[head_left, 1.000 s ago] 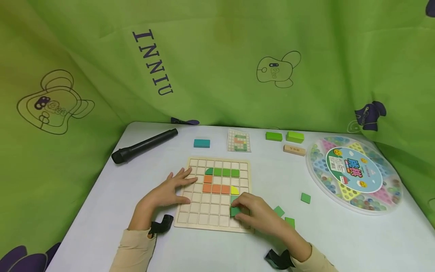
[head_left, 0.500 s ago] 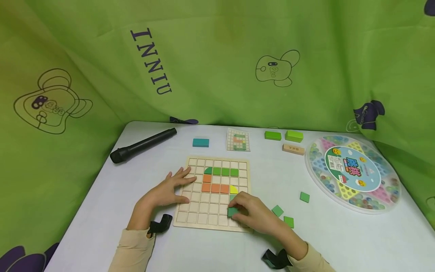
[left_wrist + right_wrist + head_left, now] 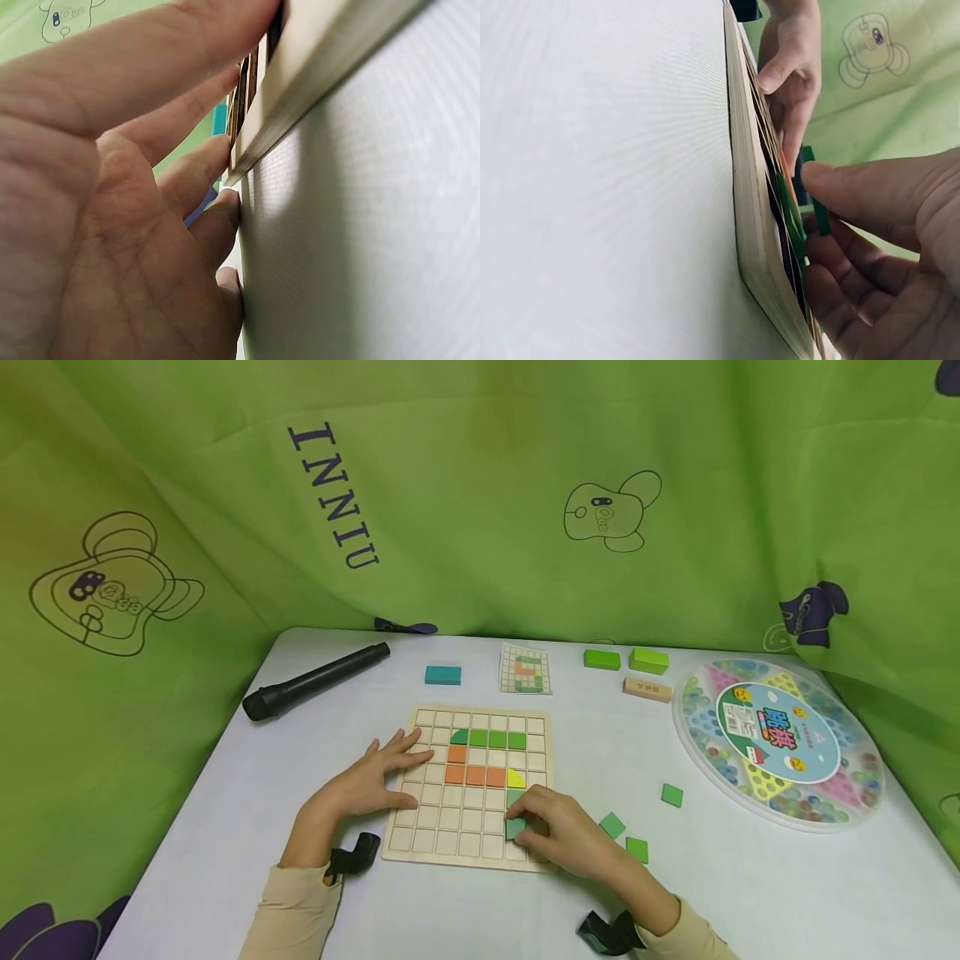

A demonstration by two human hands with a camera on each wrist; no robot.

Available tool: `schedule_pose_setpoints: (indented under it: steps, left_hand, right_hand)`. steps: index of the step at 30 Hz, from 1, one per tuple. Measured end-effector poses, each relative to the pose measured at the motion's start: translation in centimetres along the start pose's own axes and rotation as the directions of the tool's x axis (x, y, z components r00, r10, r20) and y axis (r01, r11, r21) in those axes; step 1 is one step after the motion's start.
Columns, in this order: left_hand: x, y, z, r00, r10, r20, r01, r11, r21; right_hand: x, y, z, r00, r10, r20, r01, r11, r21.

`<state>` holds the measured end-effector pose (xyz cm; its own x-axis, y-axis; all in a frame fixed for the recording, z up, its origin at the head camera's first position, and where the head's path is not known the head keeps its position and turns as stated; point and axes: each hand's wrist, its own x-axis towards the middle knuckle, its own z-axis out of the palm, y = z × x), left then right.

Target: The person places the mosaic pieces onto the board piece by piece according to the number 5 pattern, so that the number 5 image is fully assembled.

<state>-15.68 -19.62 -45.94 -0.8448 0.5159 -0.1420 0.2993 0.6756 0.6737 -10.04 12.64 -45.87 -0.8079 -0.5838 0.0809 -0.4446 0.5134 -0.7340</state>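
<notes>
While the head view shows only a green tile half hidden under the right hand, the right wrist view shows it edge-on, tilted clear of the wooden grid board, pinched in a closed grip between thumb and fingers. It is a thin, flat, dark green square, sitting over the board's cells near 5 o'clock. At 9 o'clock the left hand lies flat with straight fingers on the board's edge, holding nothing; its wrist view shows the fingertips against the rim. Three loose green tiles lie on the white worktop toward 3 o'clock.
</notes>
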Motion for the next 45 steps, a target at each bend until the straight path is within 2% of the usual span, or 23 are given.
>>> schedule_pose_setpoints:
  steps: [8, 21, 45]
  left_hand:
    - [-0.03, 0.1, -0.1, 1.0, 0.003, 0.005, -0.003, 1.0, -0.01]
    - [-0.01, 0.15, -0.2, 1.0, 0.005, 0.006, -0.005, 1.0, -0.008]
    - [0.01, 0.14, -0.11, 1.0, 0.004, 0.007, -0.004, 1.0, -0.008]
  right_hand:
    - [-0.23, 0.21, 0.14, 0.998, -0.056, 0.032, 0.057, 0.997, -0.047]
    - [-0.17, 0.4, 0.27, 0.995, -0.041, 0.091, 0.048, 0.996, -0.079]
    - [-0.31, 0.14, -0.01, 0.994, -0.019, 0.11, 0.029, 0.996, -0.088]
